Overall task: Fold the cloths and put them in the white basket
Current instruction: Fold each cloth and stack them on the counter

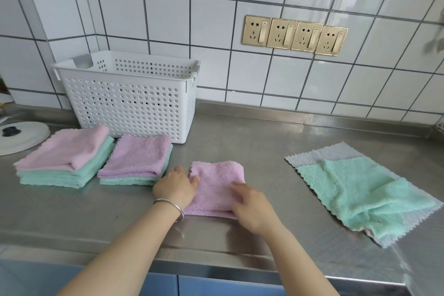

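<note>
A folded purple cloth (216, 182) lies on the steel counter (252, 142) in front of me. My left hand (176, 186) pinches its left edge, thumb on top of the fabric. Over the cloth's front right corner, my right hand (252, 208) rests with its fingers laid on the fabric; the hand looks slightly blurred. The white perforated basket (129, 103) stands at the back left against the tiled wall, and its inside is mostly hidden. In front of it sit two folded stacks: pink over green (64, 151) and purple over green (138, 155).
To the right lie unfolded cloths, a rumpled green one (360, 190) on a grey one (322, 154). A round white lid (24, 137) lies at far left. Gold wall sockets (295, 35) are on the tiles. The counter's front edge runs below my forearms.
</note>
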### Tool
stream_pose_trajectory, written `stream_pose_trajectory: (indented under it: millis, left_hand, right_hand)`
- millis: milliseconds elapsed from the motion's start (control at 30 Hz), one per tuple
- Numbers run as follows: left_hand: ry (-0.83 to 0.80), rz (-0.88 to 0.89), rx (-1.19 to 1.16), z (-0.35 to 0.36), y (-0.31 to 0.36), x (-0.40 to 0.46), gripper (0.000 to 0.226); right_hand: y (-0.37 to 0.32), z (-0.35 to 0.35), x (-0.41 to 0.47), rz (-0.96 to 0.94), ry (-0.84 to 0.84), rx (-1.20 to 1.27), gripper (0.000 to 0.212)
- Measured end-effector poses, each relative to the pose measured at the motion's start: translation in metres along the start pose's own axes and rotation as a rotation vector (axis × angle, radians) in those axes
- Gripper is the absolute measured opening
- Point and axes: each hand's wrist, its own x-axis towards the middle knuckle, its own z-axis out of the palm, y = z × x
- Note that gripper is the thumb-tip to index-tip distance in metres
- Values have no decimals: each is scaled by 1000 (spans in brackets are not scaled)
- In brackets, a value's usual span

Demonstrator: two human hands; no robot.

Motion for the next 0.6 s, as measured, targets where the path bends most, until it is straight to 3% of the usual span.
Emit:
stream_pose_trajectory:
  millis: [100,267,467,600]
  left_hand:
    - [-26,-39,-9,-1,1,-7,71]
    - [-50,-32,-18,2,5,-12,70]
    - [-17,-6,-38,0,9,-17,46]
    - [-23,-49,-360,-17,7,-17,31]
  right_hand:
    - [5,-1,15,237,219,144,32]
    - [4,1,31,485,104,152,54]
    - [0,-11,45,574,-65,92,36]
    - [-8,-18,37,453,-92,449,23]
